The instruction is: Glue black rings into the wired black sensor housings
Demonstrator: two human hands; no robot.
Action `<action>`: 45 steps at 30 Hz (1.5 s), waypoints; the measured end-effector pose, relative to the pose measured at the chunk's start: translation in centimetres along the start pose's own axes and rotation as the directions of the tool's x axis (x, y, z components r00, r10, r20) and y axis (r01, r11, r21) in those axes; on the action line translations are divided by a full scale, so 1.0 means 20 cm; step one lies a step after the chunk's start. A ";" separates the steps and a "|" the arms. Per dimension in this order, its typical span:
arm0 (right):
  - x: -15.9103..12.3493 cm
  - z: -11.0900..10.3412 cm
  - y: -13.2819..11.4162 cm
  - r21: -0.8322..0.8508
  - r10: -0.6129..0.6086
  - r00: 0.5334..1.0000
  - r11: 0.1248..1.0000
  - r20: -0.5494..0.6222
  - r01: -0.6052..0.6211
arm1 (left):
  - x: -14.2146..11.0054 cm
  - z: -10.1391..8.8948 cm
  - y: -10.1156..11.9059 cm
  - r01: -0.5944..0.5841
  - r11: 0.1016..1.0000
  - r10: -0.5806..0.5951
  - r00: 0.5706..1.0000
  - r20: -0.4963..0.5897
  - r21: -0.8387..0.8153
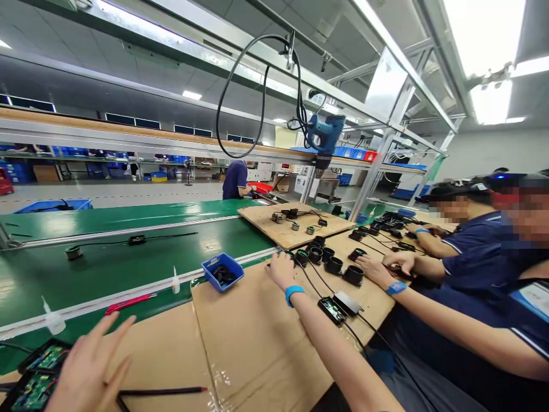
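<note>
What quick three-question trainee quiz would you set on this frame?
1. True or false: the left hand grips the red-handled utility knife on the green conveyor belt.
2. The small blue plastic bin holds: A black parts, B white bottles, C circuit boards?
3. Fill in: the right hand wears a ___ wristband.
Key: 1 false, open fingers, apart from it; 2 A; 3 blue.

Left hand (pixel 88 372) cut off below.
</note>
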State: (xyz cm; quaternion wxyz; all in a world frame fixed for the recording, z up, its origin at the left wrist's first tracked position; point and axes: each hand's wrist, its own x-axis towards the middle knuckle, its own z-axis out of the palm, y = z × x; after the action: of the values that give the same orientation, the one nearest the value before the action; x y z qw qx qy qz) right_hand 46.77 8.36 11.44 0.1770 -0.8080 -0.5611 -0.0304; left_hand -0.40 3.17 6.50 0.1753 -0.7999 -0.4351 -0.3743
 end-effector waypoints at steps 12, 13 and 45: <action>-0.13 0.04 0.02 0.245 -0.189 0.975 0.946 -0.114 0.212 | 0.10 0.15 0.64 0.711 0.275 -0.126 0.694 0.709 -0.647; -0.19 0.05 -0.05 0.293 -0.266 0.957 0.911 -0.118 0.289 | 0.15 0.15 0.68 0.764 0.119 -0.156 0.646 0.747 -0.635; -0.42 0.33 -0.62 0.670 -0.597 0.788 0.647 0.148 0.364 | 0.00 -0.02 0.28 0.877 -0.379 -0.184 0.242 0.953 -0.296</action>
State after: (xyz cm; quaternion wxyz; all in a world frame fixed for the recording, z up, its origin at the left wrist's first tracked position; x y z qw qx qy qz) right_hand 31.36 6.66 6.31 0.3074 -0.5153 -0.7592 0.2521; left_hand 4.15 -0.18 7.07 -0.7402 -0.3604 -0.4649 -0.3256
